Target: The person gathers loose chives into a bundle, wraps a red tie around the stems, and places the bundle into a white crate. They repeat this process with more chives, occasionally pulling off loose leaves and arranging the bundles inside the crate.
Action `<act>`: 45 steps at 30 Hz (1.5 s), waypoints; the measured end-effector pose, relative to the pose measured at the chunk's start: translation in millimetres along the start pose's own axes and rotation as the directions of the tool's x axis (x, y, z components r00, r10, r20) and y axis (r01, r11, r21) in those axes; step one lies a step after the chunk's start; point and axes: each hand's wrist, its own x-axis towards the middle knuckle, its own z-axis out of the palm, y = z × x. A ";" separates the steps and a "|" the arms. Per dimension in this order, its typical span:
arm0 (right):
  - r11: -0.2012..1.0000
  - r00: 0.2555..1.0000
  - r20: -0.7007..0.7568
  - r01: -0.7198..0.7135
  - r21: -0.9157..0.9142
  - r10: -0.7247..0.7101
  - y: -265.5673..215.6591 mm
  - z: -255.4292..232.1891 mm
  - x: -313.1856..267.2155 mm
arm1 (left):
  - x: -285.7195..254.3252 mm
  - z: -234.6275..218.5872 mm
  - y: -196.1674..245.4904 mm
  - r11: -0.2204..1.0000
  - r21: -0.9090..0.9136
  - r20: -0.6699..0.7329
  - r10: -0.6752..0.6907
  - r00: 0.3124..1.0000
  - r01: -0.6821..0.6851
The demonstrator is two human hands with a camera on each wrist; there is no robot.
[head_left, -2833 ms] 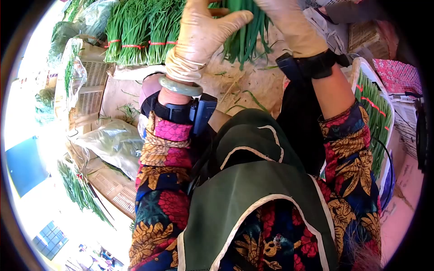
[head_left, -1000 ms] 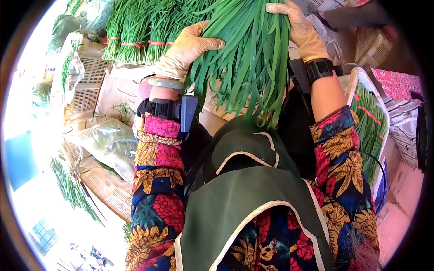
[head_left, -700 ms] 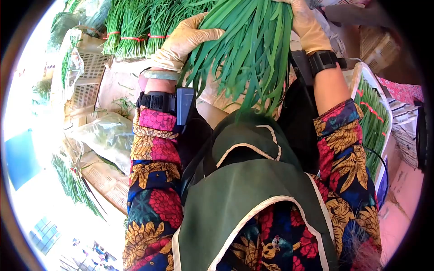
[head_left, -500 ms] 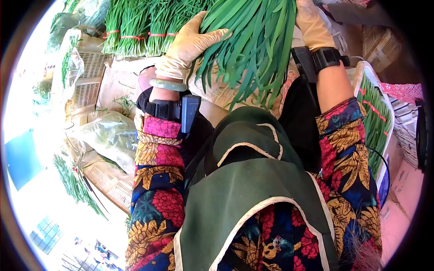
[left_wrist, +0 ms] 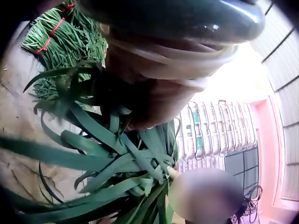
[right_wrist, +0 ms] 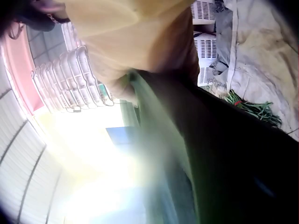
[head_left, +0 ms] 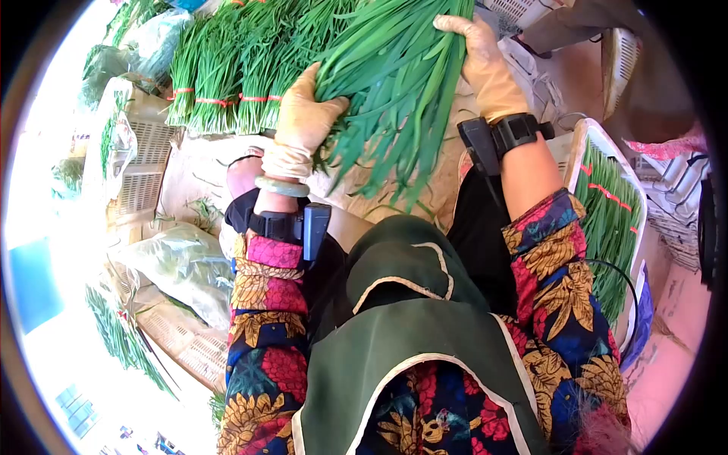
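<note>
A large loose bunch of long green leaves (head_left: 398,91) fans out between the two gloved hands at the top of the head view. On its left side, the left hand (head_left: 307,117) holds it, fingers behind the leaves and thumb in front. The right hand (head_left: 485,68) grips the bunch from the right, thumb over the leaves. In the left wrist view leaves (left_wrist: 112,158) hang below the left hand (left_wrist: 149,93), whose fingers are mostly hidden. Blurred leaves (right_wrist: 163,140) run below the right hand (right_wrist: 135,37) in the right wrist view.
Bundles tied with red bands (head_left: 220,83) stand at the upper left. A white crate of tied bundles (head_left: 610,220) is at the right. Plastic bags (head_left: 186,258) and a perforated crate (head_left: 148,144) lie left. Another person's leg (head_left: 584,26) shows at the upper right.
Both hands came back into fuller view with the leaves, which spread out between them. Lately the hands and bunch have shifted slightly left and down in the head view.
</note>
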 end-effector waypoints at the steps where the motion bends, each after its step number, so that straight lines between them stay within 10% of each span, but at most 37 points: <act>1: 0.999 0.999 -0.004 -0.033 0.002 0.033 -1.5 -2.6 -1.1 | -1.4 -4.4 5.7 0.996 -0.087 0.002 -0.035 0.999 0.035; 9: 0.992 0.999 -0.034 0.028 0.123 -0.024 -7.3 -3.0 -8.8 | -3.4 -39.4 16.7 0.981 0.051 0.242 -0.195 0.950 0.188; 14: 0.988 0.991 -0.022 0.131 0.086 -0.130 -12.4 -6.8 -13.2 | -4.0 -94.8 0.9 0.971 0.114 0.069 -0.219 0.973 0.211; 21: 0.979 0.981 -0.002 0.192 0.073 -0.192 -16.4 -16.4 -19.3 | 25.2 -108.3 39.0 0.841 0.525 -0.208 0.276 0.938 -0.131; 25: 0.959 0.966 -0.095 0.251 0.132 -0.240 -2.2 -1.8 -17.5 | 38.5 -32.6 110.5 0.929 0.172 -0.050 0.341 0.939 -0.328; 28: 0.802 0.850 0.007 0.499 -0.327 -0.526 3.4 8.2 -17.1 | 66.9 -1.1 132.9 0.911 0.088 0.115 0.393 0.912 -0.404; 32: 0.517 0.864 0.184 0.438 -0.736 -0.469 9.0 13.1 -32.1 | 73.4 39.3 153.4 0.960 -0.162 -0.030 0.228 0.973 -0.230; 33: 0.594 0.930 0.172 0.342 -0.728 -0.324 5.9 18.3 -34.9 | 103.9 0.4 115.5 0.807 0.178 0.169 0.539 0.825 -0.563; 35: 0.530 0.865 0.240 0.466 -0.709 -0.440 14.0 8.7 -30.7 | 96.2 1.5 123.2 0.896 0.205 0.001 0.402 0.916 -0.394; 38: 0.218 0.926 0.313 0.357 -0.909 -0.212 -23.4 -1.7 -42.0 | 72.1 10.4 143.0 0.966 0.030 -0.024 0.256 0.966 -0.255; 41: 0.700 0.981 0.054 0.172 -0.693 -0.188 -14.7 -24.1 -36.5 | 57.3 18.2 142.4 0.968 0.084 0.057 0.231 0.971 -0.235; 42: 0.669 0.989 0.034 0.122 -0.733 -0.144 -28.8 -34.2 -41.1 | 55.6 23.0 150.6 0.953 0.168 0.082 0.243 0.966 -0.254; 45: 0.945 0.943 0.093 -0.310 -0.105 0.320 -44.9 -59.8 -76.4 | 38.6 40.2 173.2 0.846 0.289 0.187 0.410 0.893 -0.449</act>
